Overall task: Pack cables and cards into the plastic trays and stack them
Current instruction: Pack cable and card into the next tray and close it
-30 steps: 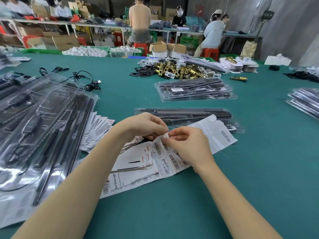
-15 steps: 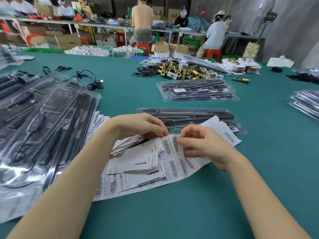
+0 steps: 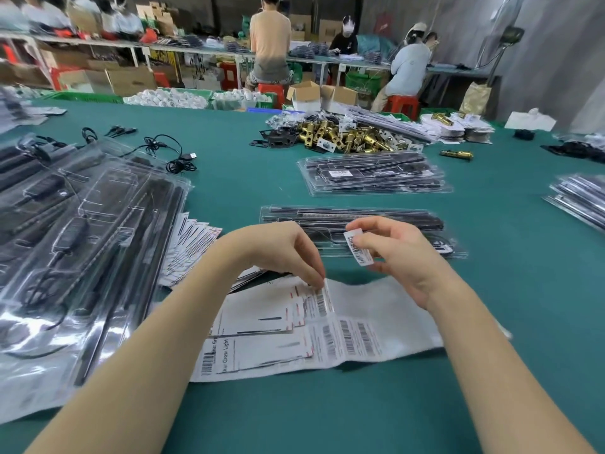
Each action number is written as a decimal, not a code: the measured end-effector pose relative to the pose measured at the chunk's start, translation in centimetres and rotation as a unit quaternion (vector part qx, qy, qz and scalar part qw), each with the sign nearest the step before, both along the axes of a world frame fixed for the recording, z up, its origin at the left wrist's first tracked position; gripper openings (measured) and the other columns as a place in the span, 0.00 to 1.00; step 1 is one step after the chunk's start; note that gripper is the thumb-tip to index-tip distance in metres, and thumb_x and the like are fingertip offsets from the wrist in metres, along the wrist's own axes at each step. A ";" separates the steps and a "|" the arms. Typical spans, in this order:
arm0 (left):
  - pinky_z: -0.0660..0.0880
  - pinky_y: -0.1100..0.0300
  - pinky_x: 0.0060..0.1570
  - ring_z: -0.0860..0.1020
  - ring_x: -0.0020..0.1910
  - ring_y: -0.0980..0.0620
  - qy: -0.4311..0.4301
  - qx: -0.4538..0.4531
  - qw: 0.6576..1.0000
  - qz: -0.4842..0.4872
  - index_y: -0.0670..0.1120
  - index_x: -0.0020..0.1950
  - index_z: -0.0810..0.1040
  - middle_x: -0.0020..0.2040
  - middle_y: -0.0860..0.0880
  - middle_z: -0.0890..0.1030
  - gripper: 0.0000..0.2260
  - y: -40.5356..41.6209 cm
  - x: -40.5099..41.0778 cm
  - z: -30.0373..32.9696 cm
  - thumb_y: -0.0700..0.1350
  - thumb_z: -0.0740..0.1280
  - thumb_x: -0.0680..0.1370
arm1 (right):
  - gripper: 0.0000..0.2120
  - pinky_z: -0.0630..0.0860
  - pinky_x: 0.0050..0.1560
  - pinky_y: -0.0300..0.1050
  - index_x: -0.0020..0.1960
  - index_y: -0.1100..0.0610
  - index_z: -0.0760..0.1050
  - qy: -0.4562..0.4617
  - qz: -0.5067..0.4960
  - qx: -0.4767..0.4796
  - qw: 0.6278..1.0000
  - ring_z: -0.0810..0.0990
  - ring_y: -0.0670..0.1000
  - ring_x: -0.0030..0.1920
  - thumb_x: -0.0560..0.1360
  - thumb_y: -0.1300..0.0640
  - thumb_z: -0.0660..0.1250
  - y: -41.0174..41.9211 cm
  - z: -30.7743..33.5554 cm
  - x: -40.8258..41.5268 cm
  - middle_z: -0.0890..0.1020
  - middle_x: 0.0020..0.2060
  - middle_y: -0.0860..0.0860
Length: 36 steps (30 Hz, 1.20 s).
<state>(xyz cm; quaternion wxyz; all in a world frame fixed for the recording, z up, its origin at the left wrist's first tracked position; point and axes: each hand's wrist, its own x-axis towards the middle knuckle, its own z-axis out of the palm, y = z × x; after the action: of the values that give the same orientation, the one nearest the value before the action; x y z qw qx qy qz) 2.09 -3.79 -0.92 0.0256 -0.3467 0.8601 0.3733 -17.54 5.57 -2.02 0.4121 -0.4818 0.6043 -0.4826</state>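
Barcode sticker (image 3: 358,246) now peeled free, pinched in right hand (image 3: 397,257); left hand (image 3: 288,253) pinches sheet (image 3: 376,309) edge; tray (image 3: 360,221) labelling likely next.

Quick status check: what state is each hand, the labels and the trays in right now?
Right hand: pinching a peeled barcode label, lifted.
Left hand: fingertips pinching a label on the sheet.
Label sheet: flat on table, partly peeled.
Nearest tray: loaded, lying flat.
Left tray stack: stacked, loaded.
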 end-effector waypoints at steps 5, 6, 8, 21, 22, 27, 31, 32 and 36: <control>0.78 0.59 0.55 0.82 0.47 0.63 0.108 -0.058 0.987 0.107 0.58 0.50 0.85 0.46 0.63 0.85 0.05 -1.4 1.4 0.6 0.54 0.74 0.75 | 0.05 0.79 0.36 0.38 0.42 0.50 0.80 0.005 -0.046 -0.002 0.999 0.85 0.46 0.39 0.76 0.58 0.72 -2.8 0.5 1.4 0.86 0.41 0.48; 0.78 0.56 0.57 0.82 0.48 0.61 0.128 -0.054 0.981 0.134 0.58 0.51 0.84 0.47 0.62 0.85 0.06 -1.6 1.7 0.6 0.54 0.75 0.74 | 0.04 0.79 0.34 0.37 0.43 0.51 0.80 -0.013 -0.056 -0.006 0.998 0.85 0.45 0.36 0.75 0.58 0.73 -3.3 0.8 1.7 0.87 0.40 0.48; 0.77 0.55 0.60 0.82 0.52 0.59 0.125 -0.041 0.981 0.141 0.58 0.52 0.83 0.50 0.60 0.85 0.09 -1.8 2.0 0.4 0.55 0.76 0.74 | 0.04 0.78 0.31 0.36 0.44 0.51 0.80 -0.044 -0.073 -0.016 0.996 0.84 0.45 0.33 0.74 0.57 0.74 -4.4 1.1 2.2 0.87 0.38 0.47; 0.79 0.58 0.60 0.82 0.60 0.54 0.093 0.183 0.978 0.028 0.47 0.65 0.77 0.61 0.51 0.84 0.12 -1.6 4.1 0.8 0.48 0.65 0.83 | 0.03 0.78 0.34 0.35 0.44 0.55 0.82 -0.059 -0.085 0.000 0.995 0.82 0.44 0.32 0.76 0.62 0.73 -6.8 0.2 3.0 0.85 0.40 0.52; 0.79 0.59 0.59 0.82 0.60 0.54 0.107 0.177 0.978 0.029 0.47 0.64 0.78 0.61 0.51 0.84 0.12 -1.7 4.2 1.0 0.49 0.65 0.83 | 0.03 0.79 0.35 0.36 0.44 0.55 0.82 -0.059 -0.079 0.001 0.995 0.82 0.45 0.33 0.76 0.62 0.73 -6.8 0.2 3.0 0.85 0.40 0.53; 0.79 0.66 0.36 0.84 0.43 0.56 0.225 0.025 0.926 0.303 0.44 0.55 0.78 0.50 0.48 0.85 0.14 -2.8 4.1 1.0 0.53 0.73 0.77 | 0.02 0.79 0.36 0.37 0.44 0.54 0.84 -0.066 -0.059 0.005 0.996 0.83 0.45 0.33 0.75 0.60 0.75 -6.6 0.5 3.0 0.85 0.39 0.51; 0.78 0.66 0.36 0.85 0.41 0.56 0.223 0.100 0.919 0.310 0.48 0.53 0.82 0.48 0.50 0.86 0.10 -2.7 2.9 -0.4 0.52 0.73 0.77 | 0.03 0.79 0.36 0.36 0.45 0.55 0.84 -0.057 -0.027 0.015 0.998 0.82 0.44 0.33 0.75 0.61 0.74 -6.6 0.3 3.5 0.85 0.39 0.51; 0.77 0.67 0.34 0.84 0.38 0.58 0.225 0.095 0.918 0.314 0.48 0.50 0.82 0.45 0.51 0.87 0.07 -2.6 2.7 -0.7 0.51 0.73 0.77 | 0.02 0.80 0.37 0.36 0.45 0.56 0.84 -0.054 -0.021 0.017 0.998 0.83 0.44 0.34 0.75 0.62 0.74 -6.5 0.2 3.6 0.85 0.40 0.52; 0.71 0.68 0.25 0.76 0.27 0.61 0.215 0.072 0.912 0.340 0.48 0.44 0.83 0.33 0.55 0.83 0.04 -2.6 2.3 -1.4 0.47 0.74 0.77 | 0.03 0.81 0.39 0.37 0.47 0.58 0.84 -0.031 -0.021 0.018 0.999 0.84 0.46 0.36 0.74 0.64 0.75 -6.4 0.1 3.3 0.85 0.44 0.54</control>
<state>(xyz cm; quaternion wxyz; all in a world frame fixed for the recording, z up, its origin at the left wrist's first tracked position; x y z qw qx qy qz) 4.43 -6.40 -2.32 -0.2641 -0.5269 0.6455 0.4857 -14.20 -0.83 -1.92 0.4291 -0.4463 0.6096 -0.4951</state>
